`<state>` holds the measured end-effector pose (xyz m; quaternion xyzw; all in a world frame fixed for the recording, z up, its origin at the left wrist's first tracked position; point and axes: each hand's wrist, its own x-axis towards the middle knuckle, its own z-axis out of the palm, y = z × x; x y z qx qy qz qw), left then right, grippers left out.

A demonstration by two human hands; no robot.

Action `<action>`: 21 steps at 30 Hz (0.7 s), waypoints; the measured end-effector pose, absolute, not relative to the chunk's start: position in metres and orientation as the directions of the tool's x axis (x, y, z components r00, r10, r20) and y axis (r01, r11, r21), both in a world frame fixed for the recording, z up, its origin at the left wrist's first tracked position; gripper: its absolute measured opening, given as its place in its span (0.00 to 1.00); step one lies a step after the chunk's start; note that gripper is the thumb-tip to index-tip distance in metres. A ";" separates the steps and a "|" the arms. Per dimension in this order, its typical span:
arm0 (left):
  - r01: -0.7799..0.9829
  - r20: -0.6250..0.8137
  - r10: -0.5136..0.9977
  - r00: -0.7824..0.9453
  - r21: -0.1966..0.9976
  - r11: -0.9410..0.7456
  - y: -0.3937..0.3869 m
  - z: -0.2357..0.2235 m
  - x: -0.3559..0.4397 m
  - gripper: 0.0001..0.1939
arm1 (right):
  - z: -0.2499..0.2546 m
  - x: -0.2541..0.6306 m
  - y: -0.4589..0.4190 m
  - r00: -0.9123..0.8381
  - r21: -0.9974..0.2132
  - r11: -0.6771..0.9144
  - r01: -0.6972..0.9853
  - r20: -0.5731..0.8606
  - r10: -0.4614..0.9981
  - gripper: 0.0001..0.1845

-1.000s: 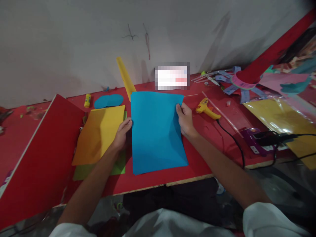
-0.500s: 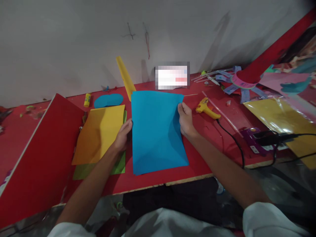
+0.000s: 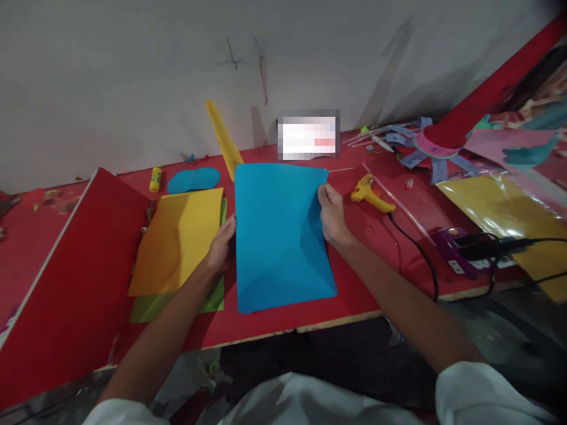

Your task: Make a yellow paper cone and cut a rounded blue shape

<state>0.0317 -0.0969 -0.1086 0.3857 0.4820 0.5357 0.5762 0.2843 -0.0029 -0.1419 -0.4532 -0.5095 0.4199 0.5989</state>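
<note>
Several blue paper sheets (image 3: 283, 236) are held upright as a loose stack in front of me, their edges slightly fanned. My left hand (image 3: 221, 242) grips the stack's left edge, fingers hidden behind it. On the right edge, near the top corner, my right hand (image 3: 332, 212) is closed with the thumb in front. Yellow-orange sheets (image 3: 181, 236) lie beside my left hand, with green sheets (image 3: 153, 308) showing underneath. A yellow glue gun (image 3: 371, 193) rests on the table, just right of my right hand.
The red table (image 3: 274, 323) meets a grey wall. A red board (image 3: 75, 277) leans at left. Behind are a glue stick (image 3: 155, 179), a blue cut-out (image 3: 194, 180) and a yellow paper roll (image 3: 224, 139). A purple power strip (image 3: 456, 251) with black cables, and a red tube (image 3: 500, 88), stand right.
Almost nothing differs. Both hands keep hold of the blue sheets in the same place, and the whole view has shifted very slightly.
</note>
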 end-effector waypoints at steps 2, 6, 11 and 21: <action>-0.241 -0.147 0.988 -0.042 0.961 0.133 -0.097 -0.109 0.032 0.32 | -0.142 0.284 -0.003 0.127 -0.970 0.239 -0.053 0.231 0.965 0.36; -0.253 -0.174 0.984 -0.046 0.955 0.157 -0.098 -0.111 0.032 0.33 | -0.143 0.284 -0.002 0.124 -0.972 0.233 -0.043 0.226 0.966 0.36; -0.272 -0.206 0.978 0.028 0.940 0.206 -0.100 -0.112 0.030 0.33 | -0.145 0.286 -0.001 0.103 -0.976 0.216 -0.002 0.215 0.971 0.36; -0.237 -0.181 0.983 0.029 0.954 0.183 -0.099 -0.117 0.029 0.30 | -0.143 0.284 -0.003 0.104 -0.974 0.217 -0.063 0.210 0.972 0.31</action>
